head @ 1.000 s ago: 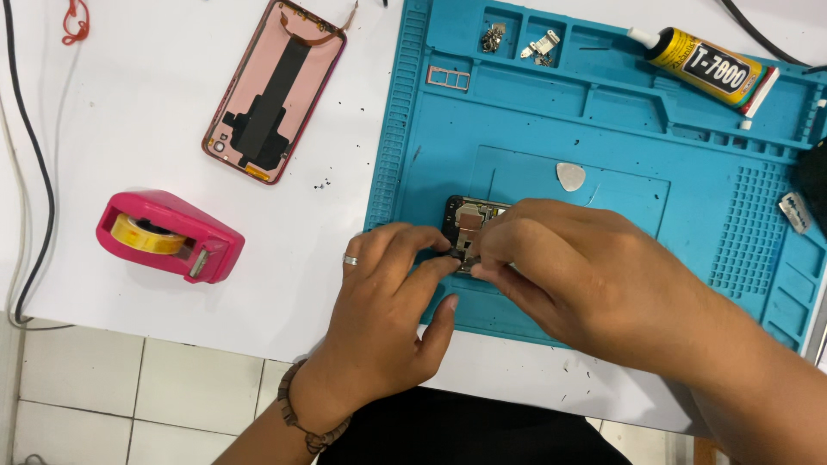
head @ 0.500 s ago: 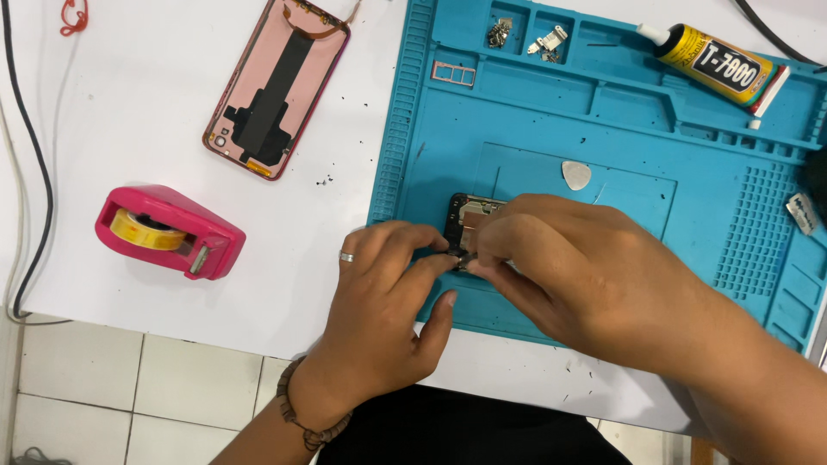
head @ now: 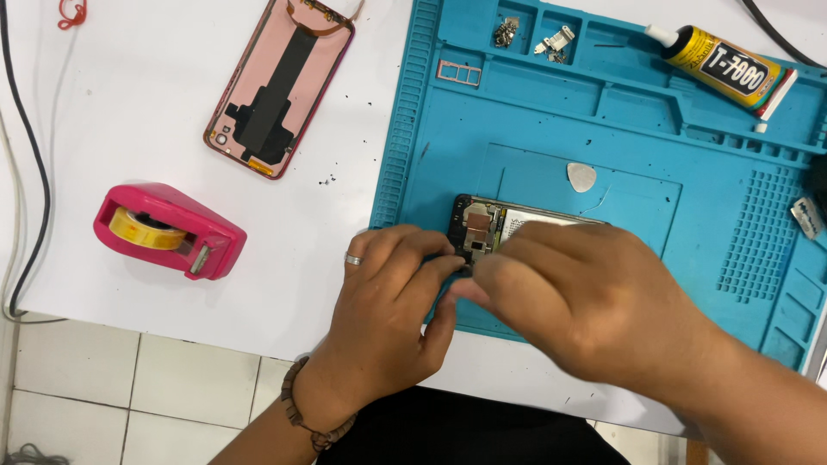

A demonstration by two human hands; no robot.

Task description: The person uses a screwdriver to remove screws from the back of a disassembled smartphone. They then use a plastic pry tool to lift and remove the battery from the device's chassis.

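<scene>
White tabletop (head: pixel 172 69) carries everything, with a strip of tiled floor (head: pixel 129 387) showing beyond its near edge below the wrists. Covering the table from the fingers outward to the right is a blue repair mat (head: pixel 689 258) with moulded trays along its far side. Both hands meet near the mat's near-left corner. The right hand (head: pixel 586 301) lies over most of an opened phone (head: pixel 482 226), whose bare circuit end sticks out just beyond the knuckles; its fingertips are pinched together at that end, though what they pinch is too small to tell. The left hand (head: pixel 392 301), with a ring and a bead bracelet, curls its fingers against the phone's left edge, touching the right fingertips; whether it grips anything cannot be told. Far beyond the left fingers lies a pink phone back cover (head: pixel 280 86), inner side up. Well left of them sits a pink tape dispenser (head: pixel 168 231). Far off past the right hand rests a yellow-and-black glue tube (head: pixel 724 69). Just beyond the right knuckles lies a grey pick (head: pixel 581 176). Small screws and metal parts (head: pixel 530 36) fill the far trays.
</scene>
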